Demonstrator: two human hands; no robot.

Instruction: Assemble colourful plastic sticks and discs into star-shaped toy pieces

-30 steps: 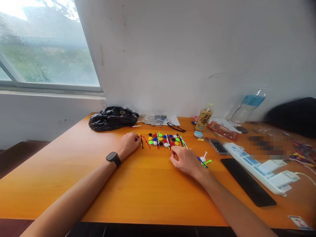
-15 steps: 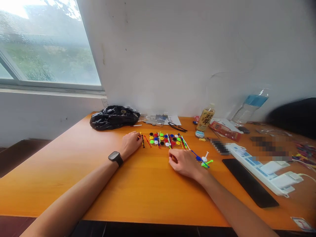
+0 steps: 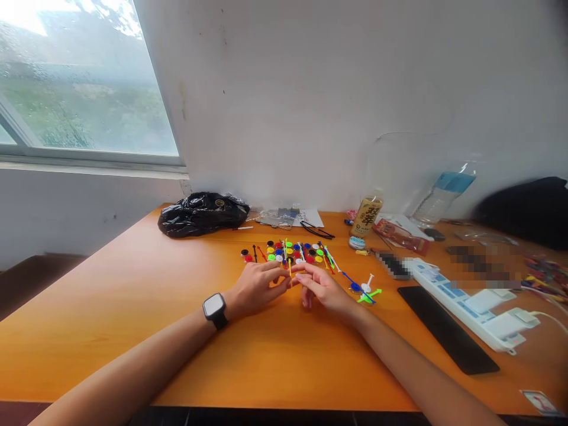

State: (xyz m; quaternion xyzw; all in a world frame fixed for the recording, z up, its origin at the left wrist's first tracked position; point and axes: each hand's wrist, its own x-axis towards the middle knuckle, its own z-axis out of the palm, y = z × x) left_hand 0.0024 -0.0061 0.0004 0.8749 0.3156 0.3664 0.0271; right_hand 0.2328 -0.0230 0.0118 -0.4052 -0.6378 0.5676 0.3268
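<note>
My left hand (image 3: 260, 289), wearing a black watch (image 3: 215, 309) on the wrist, pinches a small yellow plastic arrow (image 3: 290, 267) that stands upright. Meeting it from the right, my right hand (image 3: 323, 289) has its thumb and index finger closed at the same arrow; the exact contact is partly hidden. Just beyond the hands lie rows of coloured discs (image 3: 271, 251) with thin arrows among them. A black arrow (image 3: 254, 253) and a red arrow (image 3: 261, 253) lie at their left. Right of my right hand are a blue arrow (image 3: 357, 286), a white piece (image 3: 366, 285) and a green arrow (image 3: 371, 295).
A black plastic bag (image 3: 202, 216) lies at the back left, and dark glasses (image 3: 317, 230) near the wall. A drink bottle (image 3: 367, 215) stands at the back right. A white power strip (image 3: 464, 302) and a black flat slab (image 3: 448, 328) lie at right.
My left hand has moved right and nearer to me with the yellow arrow from the left of the discs. My right hand's fingers have extended left to meet it.
</note>
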